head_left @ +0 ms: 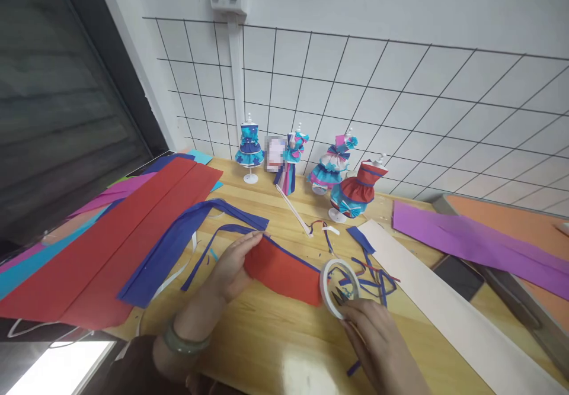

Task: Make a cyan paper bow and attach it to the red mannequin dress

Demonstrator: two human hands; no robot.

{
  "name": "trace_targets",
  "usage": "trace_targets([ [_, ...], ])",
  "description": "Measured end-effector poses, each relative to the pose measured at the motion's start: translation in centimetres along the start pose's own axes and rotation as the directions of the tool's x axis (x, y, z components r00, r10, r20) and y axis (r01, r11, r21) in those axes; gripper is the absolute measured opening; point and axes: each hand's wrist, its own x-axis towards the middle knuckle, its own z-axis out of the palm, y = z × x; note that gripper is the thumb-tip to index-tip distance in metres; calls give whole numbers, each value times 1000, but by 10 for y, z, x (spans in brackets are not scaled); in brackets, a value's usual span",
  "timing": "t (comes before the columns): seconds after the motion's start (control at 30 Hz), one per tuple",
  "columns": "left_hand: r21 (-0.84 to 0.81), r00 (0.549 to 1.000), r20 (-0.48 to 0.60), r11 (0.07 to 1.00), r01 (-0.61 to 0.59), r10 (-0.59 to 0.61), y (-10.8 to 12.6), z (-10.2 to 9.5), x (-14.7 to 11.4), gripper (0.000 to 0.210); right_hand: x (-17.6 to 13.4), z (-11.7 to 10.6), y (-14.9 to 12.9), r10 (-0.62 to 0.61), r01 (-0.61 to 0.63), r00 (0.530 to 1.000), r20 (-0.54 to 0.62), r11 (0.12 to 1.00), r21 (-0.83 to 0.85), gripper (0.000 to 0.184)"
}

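My left hand [237, 265] pinches the left end of a red crepe paper piece [284, 270] that has a dark blue strip along its top edge. In my right hand [373, 336] is a roll of white tape [326, 291], held by its lower rim and tilted upright. The roll touches or overlaps the right end of the red piece; I cannot tell which. Through its ring the dark tips of what look like scissors [340, 296] show. Past the roll lie thin blue paper scraps [380, 279]. A long blue strip [178, 235] lies left of my left hand.
Several small dress forms in paper dresses, one with a red dress [362, 185], stand along the wall grid. Red paper sheets [111, 235] are stacked at left. A pale paper strip [444, 300], a purple sheet [466, 241] and a dark phone [460, 276] lie at right.
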Motion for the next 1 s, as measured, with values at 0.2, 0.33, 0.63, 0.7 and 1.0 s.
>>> trace_targets([
  [0.2, 174, 991, -112, 983, -58, 79, -37, -32, 8, 12, -3, -6, 22, 36, -41, 998, -58, 996, -82, 14],
  [0.33, 474, 956, -151, 867, -152, 250, -49, -59, 12, 21, -11, -11, 35, 69, -72, 997, -24, 990, -125, 16],
  [0.63, 601, 974, -96, 792, -109, 207, -48, -69, 16, 35, -109, -29, 86, 225, -193, 972, 62, 924, -330, 23],
  [0.7, 630, 978, -65, 768, -115, 200, -49, -65, 16, 38, -127, -32, 93, 274, -234, 960, 64, 904, -357, 24],
  [1.0, 772, 979, 1, 622, -130, 203, -51, -60, 6, 40, -148, -33, 101, 413, -324, 902, 125, 839, -437, 33],
])
